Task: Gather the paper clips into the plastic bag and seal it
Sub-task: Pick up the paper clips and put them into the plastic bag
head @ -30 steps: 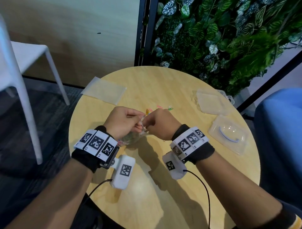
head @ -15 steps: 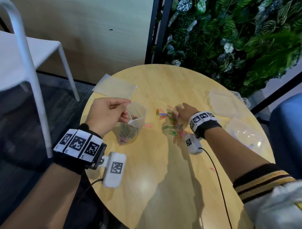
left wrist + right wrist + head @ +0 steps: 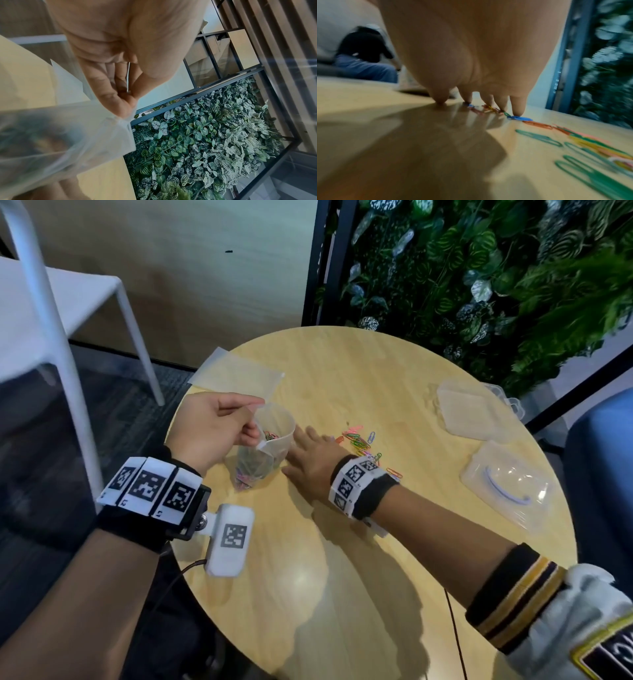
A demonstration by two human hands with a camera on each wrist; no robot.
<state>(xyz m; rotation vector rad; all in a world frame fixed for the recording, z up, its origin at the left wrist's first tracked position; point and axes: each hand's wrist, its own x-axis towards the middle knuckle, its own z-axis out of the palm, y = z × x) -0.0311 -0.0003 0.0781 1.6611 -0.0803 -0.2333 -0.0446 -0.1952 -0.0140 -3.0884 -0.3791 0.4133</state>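
A clear plastic bag (image 3: 270, 440) stands with its mouth open near the left edge of the round wooden table (image 3: 342, 577), with several coloured paper clips inside. My left hand (image 3: 219, 429) pinches the bag's rim between thumb and fingers (image 3: 126, 86). More coloured paper clips (image 3: 359, 441) lie scattered at the table's middle. My right hand (image 3: 311, 460) lies flat on the table just right of the bag, fingers straight; its fingertips (image 3: 517, 108) press on a few clips (image 3: 520, 118), with other clips (image 3: 590, 148) beside the palm.
A flat plastic bag (image 3: 239, 374) lies at the table's far left. Two clear plastic cases (image 3: 469, 412) (image 3: 507, 487) sit at the right. A white chair (image 3: 51, 302) stands left of the table, a leafy plant wall (image 3: 479, 268) behind it. A person (image 3: 364, 58) sits in the background.
My right hand let go of the bag, reached to the loose clips, then slid left across the table toward the bag. The left hand keeps holding the bag, its mouth open.
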